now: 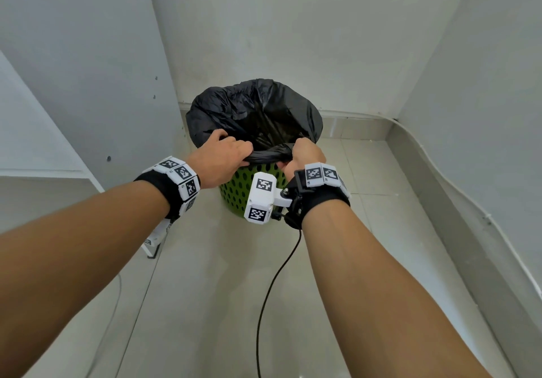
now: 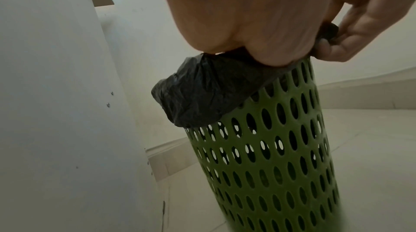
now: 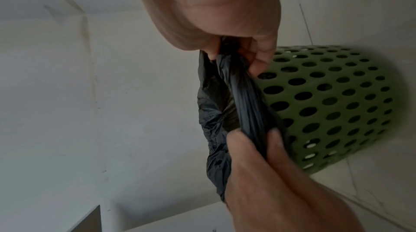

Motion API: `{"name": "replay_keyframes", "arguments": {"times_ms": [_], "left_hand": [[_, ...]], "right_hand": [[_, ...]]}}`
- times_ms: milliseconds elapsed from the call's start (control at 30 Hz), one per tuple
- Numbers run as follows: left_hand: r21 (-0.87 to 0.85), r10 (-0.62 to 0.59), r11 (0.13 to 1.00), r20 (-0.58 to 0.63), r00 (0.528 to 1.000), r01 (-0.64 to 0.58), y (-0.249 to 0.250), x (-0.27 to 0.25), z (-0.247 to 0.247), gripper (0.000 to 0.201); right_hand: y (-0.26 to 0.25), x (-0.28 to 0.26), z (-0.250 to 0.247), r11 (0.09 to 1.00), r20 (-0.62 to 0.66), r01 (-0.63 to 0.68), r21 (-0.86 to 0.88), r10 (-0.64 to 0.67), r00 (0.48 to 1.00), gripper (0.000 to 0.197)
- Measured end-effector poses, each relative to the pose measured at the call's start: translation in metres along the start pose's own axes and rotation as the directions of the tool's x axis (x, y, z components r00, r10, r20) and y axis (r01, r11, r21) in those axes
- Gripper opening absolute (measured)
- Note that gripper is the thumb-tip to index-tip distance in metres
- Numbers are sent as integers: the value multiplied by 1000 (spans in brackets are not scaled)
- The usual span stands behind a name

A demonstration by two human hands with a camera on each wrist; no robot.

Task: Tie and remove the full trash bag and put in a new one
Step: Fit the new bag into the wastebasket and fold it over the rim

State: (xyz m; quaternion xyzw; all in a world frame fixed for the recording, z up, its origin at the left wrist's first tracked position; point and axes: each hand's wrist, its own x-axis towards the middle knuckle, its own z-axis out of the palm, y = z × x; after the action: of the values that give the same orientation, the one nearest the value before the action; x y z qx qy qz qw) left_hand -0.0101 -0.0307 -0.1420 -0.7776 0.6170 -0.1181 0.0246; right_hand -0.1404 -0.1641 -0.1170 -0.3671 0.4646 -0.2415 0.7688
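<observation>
A green perforated bin [image 1: 238, 191] stands on the floor in a corner, lined with a black trash bag [image 1: 252, 108]. The bag's far edge still drapes over the rim. Its near edge is gathered into a twisted strand [image 1: 271, 154] stretched between my hands. My left hand [image 1: 227, 155] grips the strand's left end and my right hand [image 1: 306, 155] grips its right end. In the right wrist view the strand [image 3: 244, 104] runs from my right hand [image 3: 236, 52] to my left hand [image 3: 258, 146], beside the bin [image 3: 333, 104]. The left wrist view shows bag plastic [image 2: 198, 97] bulging over the bin [image 2: 270, 155] under my left hand [image 2: 258, 31]. What the bag holds is hidden.
A white cabinet panel [image 1: 76, 90] stands close on the left, and walls close in behind and on the right. A curved white conduit [image 1: 434, 169] follows the right wall's skirting. A black cable [image 1: 275, 284] hangs from my right wrist over the tiled floor [image 1: 366, 225].
</observation>
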Motion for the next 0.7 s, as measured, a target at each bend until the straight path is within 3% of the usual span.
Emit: {"name": "replay_keyframes", "arguments": {"times_ms": [67,167,267,367,467,600,700], "left_hand": [[32,-10,999,10,1000,10,2,1,0,23],[52,16,999,0,1000,-16,3,1,-1,23],[30,42,999,-64,997,-40,0,-4,-3,9],[55,27,998,-131,991,-20,3,-12,-8,31],[41,43,999,-221,974,-34,14,-13,-13,53],[-1,124,992,-202,972,-127,40,5,-14,58],[-96,92,990,-128,987,-105,51,23,-9,41]], "right_hand": [[-3,1,-1,997,-69,-29,69,34,997,12],[-1,4,-6,1000,-71,-9,17,10,997,12],[-1,0,-17,997,-51,-47,-65,44,998,11],[-4,-3,-28,991,65,-136,-9,137,988,23],[-7,-5,-34,977,167,-209,46,199,966,22],[-4,-1,-32,988,156,-147,37,140,978,26],[3,1,-25,998,105,-52,34,48,993,30]]}}
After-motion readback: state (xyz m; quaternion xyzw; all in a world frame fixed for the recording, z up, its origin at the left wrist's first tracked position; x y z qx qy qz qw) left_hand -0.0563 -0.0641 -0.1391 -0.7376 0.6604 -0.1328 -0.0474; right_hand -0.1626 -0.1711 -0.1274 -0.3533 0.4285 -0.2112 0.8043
